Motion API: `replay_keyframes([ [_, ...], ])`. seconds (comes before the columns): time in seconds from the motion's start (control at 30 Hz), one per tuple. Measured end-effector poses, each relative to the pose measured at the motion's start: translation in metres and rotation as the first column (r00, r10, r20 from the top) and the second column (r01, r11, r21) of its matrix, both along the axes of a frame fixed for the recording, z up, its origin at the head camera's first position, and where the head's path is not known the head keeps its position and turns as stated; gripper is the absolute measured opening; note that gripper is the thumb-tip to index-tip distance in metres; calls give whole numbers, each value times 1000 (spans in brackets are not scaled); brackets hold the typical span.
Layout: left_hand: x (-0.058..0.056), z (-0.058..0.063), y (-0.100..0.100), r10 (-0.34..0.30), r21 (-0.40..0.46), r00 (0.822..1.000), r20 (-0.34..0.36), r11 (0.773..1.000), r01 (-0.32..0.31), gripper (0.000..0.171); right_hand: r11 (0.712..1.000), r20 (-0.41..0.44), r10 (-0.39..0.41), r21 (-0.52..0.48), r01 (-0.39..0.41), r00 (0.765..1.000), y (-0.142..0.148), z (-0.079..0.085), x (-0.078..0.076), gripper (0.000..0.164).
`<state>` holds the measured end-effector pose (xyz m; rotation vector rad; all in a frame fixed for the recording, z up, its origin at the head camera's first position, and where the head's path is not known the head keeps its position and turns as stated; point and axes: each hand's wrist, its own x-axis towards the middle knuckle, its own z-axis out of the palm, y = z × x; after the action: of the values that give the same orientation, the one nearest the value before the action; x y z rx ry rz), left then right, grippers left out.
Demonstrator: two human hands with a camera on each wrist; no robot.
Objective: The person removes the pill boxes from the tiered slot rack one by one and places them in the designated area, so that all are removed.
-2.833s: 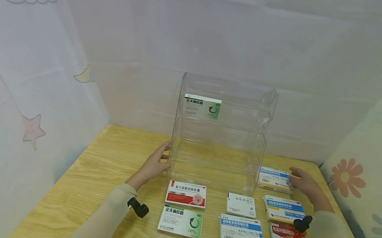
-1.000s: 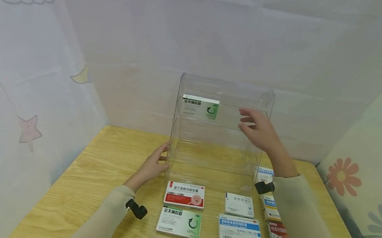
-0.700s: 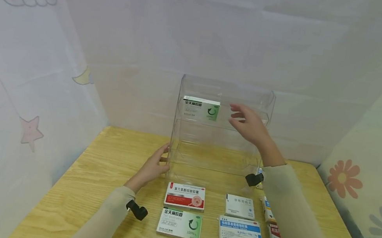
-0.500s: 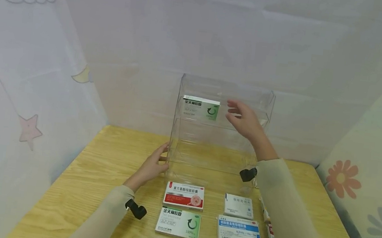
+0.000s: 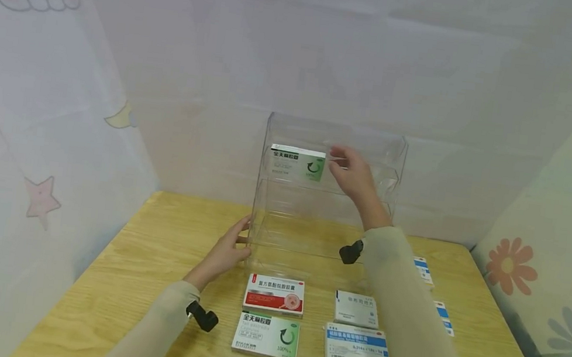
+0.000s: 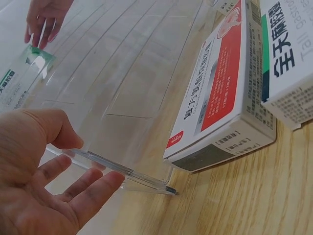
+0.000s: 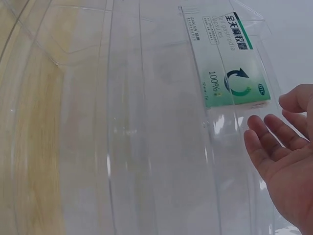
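A clear stepped display rack stands on the table. On one of its upper tiers, at the left, sits a green-and-white medicine box. Beside that box's right end is my right hand, fingers loosely bent. The right wrist view shows the palm with nothing in it and a small gap to the box. My left hand rests at the rack's left side, fingers spread and only slightly bent. In the left wrist view, its fingertips meet the rack's side panel near the thumb.
In front of the rack lie a red-and-white medicine box, another green-and-white box, a small white box and a blue-and-white box. Further blue-and-white boxes lie at right, partly hidden by my right sleeve.
My right hand has left the boxes on the right, risen to the rack's upper part and shifted left toward the green-and-white box. My left hand has stayed at the rack's side.
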<state>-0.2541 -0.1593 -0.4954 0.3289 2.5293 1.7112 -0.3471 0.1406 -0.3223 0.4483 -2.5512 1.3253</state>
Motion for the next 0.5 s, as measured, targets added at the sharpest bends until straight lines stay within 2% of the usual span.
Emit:
replay_keyframes([
  [0.23, -1, 3, -2, 20, -30, 1000, -13, 999, -21, 85, 997, 21, -15, -71, 16, 1000, -17, -5, -6, 42],
  [0.33, 6, 17, -1, 12, -32, 1000, 4, 999, -12, 84, 993, 20, -5, -118, 7, 1000, -23, -9, -7, 43],
  [0.47, 8, 16, -1, 9, -23, 1000, 13, 1000, -8, 83, 987, -8, 0, -163, -1, 1000, -30, -15, -8, 47],
  [0.5, 5, 10, -2, 13, -18, 1000, 8, 1000, -13, 84, 987, -20, 0, -164, -4, 1000, -31, -16, -8, 47],
])
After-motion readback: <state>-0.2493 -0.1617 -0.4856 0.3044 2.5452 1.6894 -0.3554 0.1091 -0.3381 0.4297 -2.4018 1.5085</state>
